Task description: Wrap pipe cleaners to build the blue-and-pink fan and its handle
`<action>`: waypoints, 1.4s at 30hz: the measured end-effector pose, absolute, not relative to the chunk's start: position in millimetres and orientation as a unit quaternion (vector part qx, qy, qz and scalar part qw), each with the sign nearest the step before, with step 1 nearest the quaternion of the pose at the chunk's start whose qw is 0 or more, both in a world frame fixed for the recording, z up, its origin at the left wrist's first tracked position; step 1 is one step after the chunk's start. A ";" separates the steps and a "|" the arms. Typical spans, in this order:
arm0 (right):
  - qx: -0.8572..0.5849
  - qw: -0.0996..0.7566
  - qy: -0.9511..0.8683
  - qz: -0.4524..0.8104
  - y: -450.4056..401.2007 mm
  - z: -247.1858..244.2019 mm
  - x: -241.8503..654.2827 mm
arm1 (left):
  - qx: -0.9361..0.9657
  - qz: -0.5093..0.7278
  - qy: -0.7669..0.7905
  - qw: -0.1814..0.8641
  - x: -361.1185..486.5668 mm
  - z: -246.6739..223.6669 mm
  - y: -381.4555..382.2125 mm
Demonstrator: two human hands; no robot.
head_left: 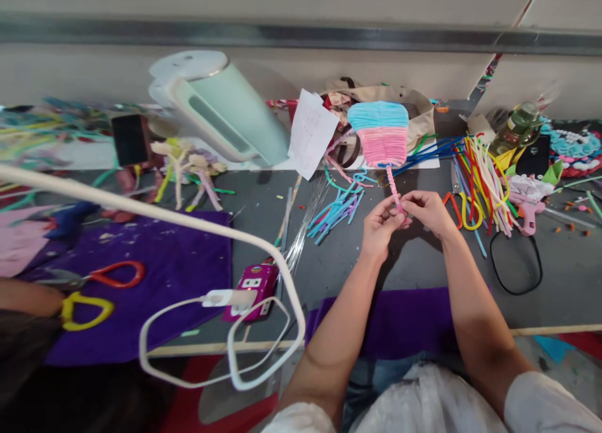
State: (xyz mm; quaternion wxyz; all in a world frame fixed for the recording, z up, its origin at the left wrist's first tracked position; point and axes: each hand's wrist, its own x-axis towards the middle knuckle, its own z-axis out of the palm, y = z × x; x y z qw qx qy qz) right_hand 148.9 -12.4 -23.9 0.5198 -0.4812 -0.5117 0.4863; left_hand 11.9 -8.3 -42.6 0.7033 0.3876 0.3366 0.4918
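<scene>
A flat pipe-cleaner piece (pixel 382 135), blue at the top and pink below, stands up over the table on a twisted pink stem (pixel 392 182). My left hand (pixel 380 224) is closed around the lower end of that stem. On the right side of it, my right hand (pixel 427 212) pinches the same stem end with thumb and fingertips. Both hands nearly touch. Cut blue and purple pipe cleaners (pixel 339 212) lie left of my hands.
Scissors (pixel 471 211), colourful pipe cleaners (pixel 489 182) and a pink glue gun (pixel 529 212) lie right. At left are a pale green appliance (pixel 235 106), a white cable (pixel 155 208), a magenta power strip (pixel 256 285), more scissors (pixel 115 276) and a person's arm (pixel 28 297).
</scene>
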 end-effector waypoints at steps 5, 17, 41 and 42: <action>-0.410 0.502 -0.483 0.588 -9.8 -27.1 152.5 | 0.382 0.468 0.313 0.733 8.5 -40.1 -9.7; -0.598 0.530 -0.571 0.188 -20.8 -18.5 124.7 | 0.373 0.575 0.366 0.629 10.2 -50.0 1.1; -0.388 0.532 -0.427 0.619 -12.8 -27.1 141.6 | 0.414 0.470 0.278 0.728 2.0 -46.7 -1.9; -0.380 0.528 -0.420 0.633 -12.4 -27.9 142.4 | 0.409 0.466 0.276 0.734 1.3 -46.6 -1.6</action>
